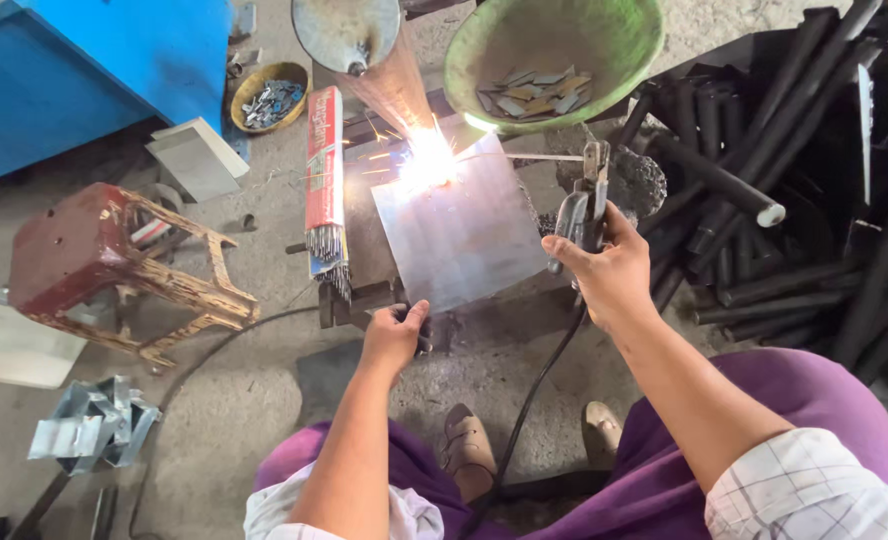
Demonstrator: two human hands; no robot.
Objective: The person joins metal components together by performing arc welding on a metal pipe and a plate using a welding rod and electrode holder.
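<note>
Right hand (609,272): grip closed round a welding electrode holder (582,205); its rod (544,157) reaches left to a bright arc (429,160) at the far left corner of a flat metal sheet (461,232).
Left hand (394,335): grip closed on the near edge of the dark stand (364,300) carrying the sheet.
Progress: arc burning at one corner; no finished seam can be made out elsewhere.
Surroundings: electrode packet (325,180) left of sheet; green bowl (619,50) of metal pieces far; black tubes (794,180) right; red stool (114,265) left.
</note>
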